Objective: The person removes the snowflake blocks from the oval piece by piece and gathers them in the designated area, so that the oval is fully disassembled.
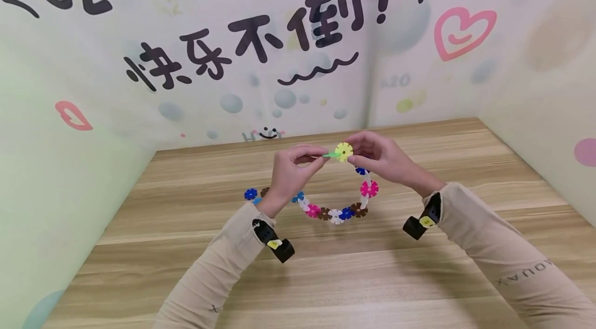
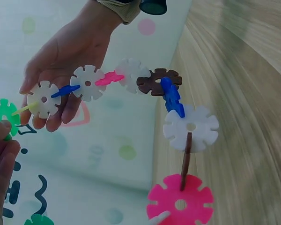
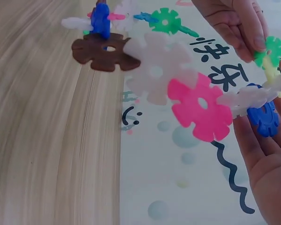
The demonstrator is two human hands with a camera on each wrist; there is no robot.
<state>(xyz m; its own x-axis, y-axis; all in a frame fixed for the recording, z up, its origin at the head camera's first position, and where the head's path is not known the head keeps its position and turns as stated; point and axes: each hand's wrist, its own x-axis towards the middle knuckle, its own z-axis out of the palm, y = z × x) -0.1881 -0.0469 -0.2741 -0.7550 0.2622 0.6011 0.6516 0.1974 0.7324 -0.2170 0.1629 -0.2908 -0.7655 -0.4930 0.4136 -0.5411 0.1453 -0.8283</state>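
Observation:
A chain of coloured snowflake discs (image 1: 335, 213) hangs in a loop above the wooden table (image 1: 326, 277). My left hand (image 1: 320, 158) pinches a green disc (image 1: 331, 154) at one end of the chain. My right hand (image 1: 356, 152) pinches a yellow disc (image 1: 343, 151) at the other end. The green disc's edge meets the yellow one. In the left wrist view, the green disc (image 2: 2, 115) sits by my left fingertips (image 2: 1, 129), and white, pink and brown discs trail off to a pink disc (image 2: 180, 201). In the right wrist view, a pink disc (image 3: 201, 110) hangs in front of my right palm (image 3: 267, 159).
Printed walls (image 1: 279, 60) with black characters and a pink heart close in the table at the back and both sides. Bare wood lies in front of the chain. A black wrist camera (image 1: 274, 241) sits on each sleeve.

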